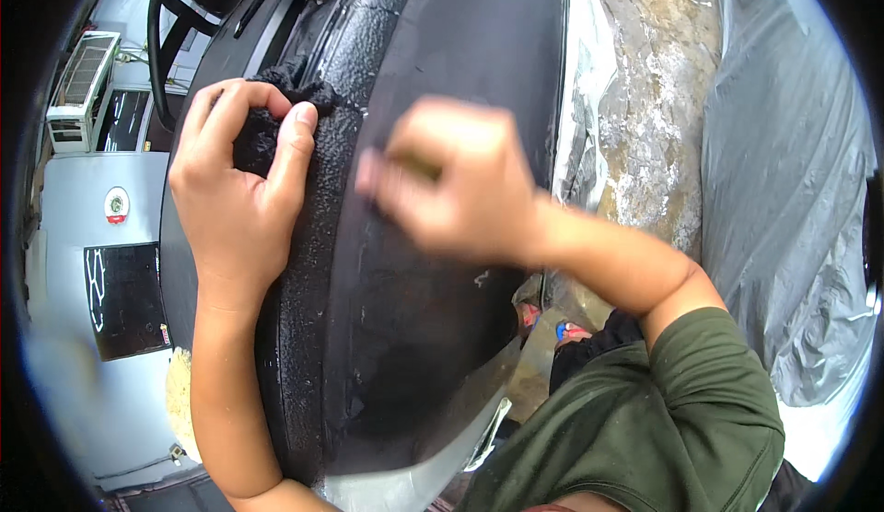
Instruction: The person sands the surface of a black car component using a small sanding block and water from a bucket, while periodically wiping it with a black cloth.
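Fuzzy black cloth [318, 96]: bunched under my left hand [230, 185], by the bumpy black strip [318, 208].
Black panel [479, 33]: white plastic sheet [589, 70] runs beside its right edge; open room above my right hand [460, 180].
Left hand: bent around the cloth, thumb near fingertips.
Right hand: blurry, curled over the panel; I can't tell what it holds.

The black cloth [319, 98] looks fuzzy and matt. The black strip [321, 199] is pebbly and glossy; the dark panel [474, 42] looks smooth. The grey sheet [783, 180] is creased, shiny plastic, the floor [658, 98] rough, the shirt [589, 420] matt cloth.
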`<action>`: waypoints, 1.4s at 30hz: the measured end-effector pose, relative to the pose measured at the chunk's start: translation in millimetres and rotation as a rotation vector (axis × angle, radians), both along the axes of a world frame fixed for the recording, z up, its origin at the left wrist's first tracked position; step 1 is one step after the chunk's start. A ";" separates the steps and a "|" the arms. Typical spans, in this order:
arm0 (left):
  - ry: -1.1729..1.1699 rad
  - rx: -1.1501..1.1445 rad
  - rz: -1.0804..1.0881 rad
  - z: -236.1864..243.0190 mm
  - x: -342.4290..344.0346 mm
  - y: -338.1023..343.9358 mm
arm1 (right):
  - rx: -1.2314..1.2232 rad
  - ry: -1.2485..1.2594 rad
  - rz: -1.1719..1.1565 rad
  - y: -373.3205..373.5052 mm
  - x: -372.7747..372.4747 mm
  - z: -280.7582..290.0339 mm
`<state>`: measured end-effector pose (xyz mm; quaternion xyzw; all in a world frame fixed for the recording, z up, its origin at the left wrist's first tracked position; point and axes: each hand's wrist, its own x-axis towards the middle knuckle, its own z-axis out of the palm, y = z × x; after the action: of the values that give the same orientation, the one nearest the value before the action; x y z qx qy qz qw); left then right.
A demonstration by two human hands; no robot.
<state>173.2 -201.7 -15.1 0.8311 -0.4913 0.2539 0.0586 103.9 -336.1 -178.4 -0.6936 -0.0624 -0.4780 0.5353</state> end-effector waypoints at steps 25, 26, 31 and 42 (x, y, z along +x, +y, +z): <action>-0.004 0.002 0.013 1.2 -0.1 -2.1 | 0.178 -0.041 -0.049 1.5 11.4 1.7; 0.003 0.000 0.017 -2.6 1.2 -1.8 | 0.313 0.038 -0.104 -16.3 22.3 2.3; -0.045 0.031 0.041 -3.3 0.9 -0.2 | -0.010 -0.126 0.169 61.0 -48.7 5.0; -0.007 0.119 0.114 8.5 -8.7 -5.5 | 0.275 0.171 0.004 47.0 -37.2 16.3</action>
<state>164.5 -207.2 -6.6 0.8588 -0.4578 0.2299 -0.0073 66.8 -289.1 -162.1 -0.6519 0.0481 -0.4202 0.6294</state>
